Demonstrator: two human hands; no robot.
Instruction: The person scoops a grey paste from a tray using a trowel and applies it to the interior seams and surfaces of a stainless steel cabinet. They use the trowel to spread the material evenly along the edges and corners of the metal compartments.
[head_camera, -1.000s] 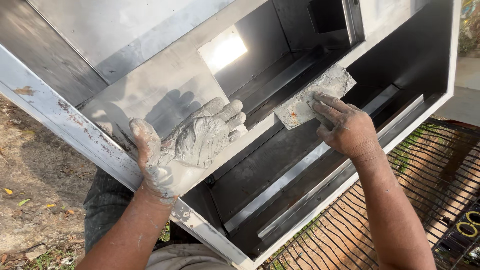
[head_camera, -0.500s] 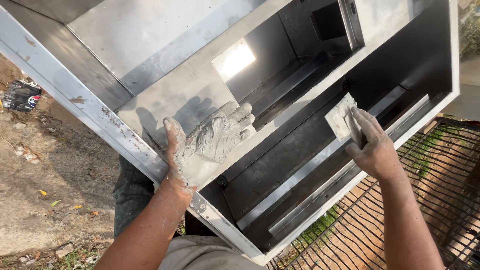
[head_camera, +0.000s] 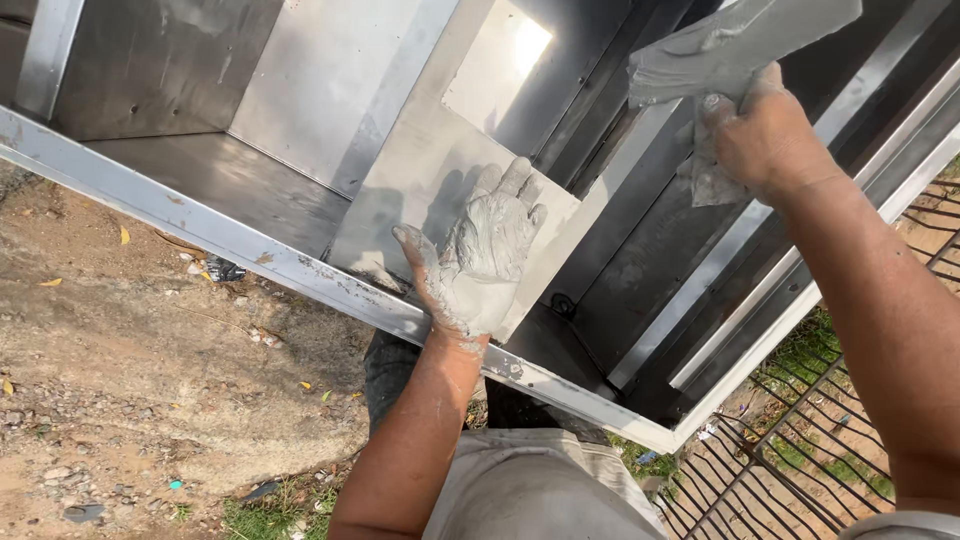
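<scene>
My left hand, coated in grey paste, lies flat with fingers spread on a slanted metal panel inside a large open metal cabinet. My right hand is at the upper right, gripping a grey, paste-smeared cloth held against the cabinet's inner dark rails.
Bare dirt ground with small stones and leaves lies at the left. A dark metal grate over grass sits at the lower right. My grey trousers show at the bottom.
My right hand has moved up and to the right with the cloth. My left hand stays pressed on the panel. The view has shifted, showing more ground at the left.
</scene>
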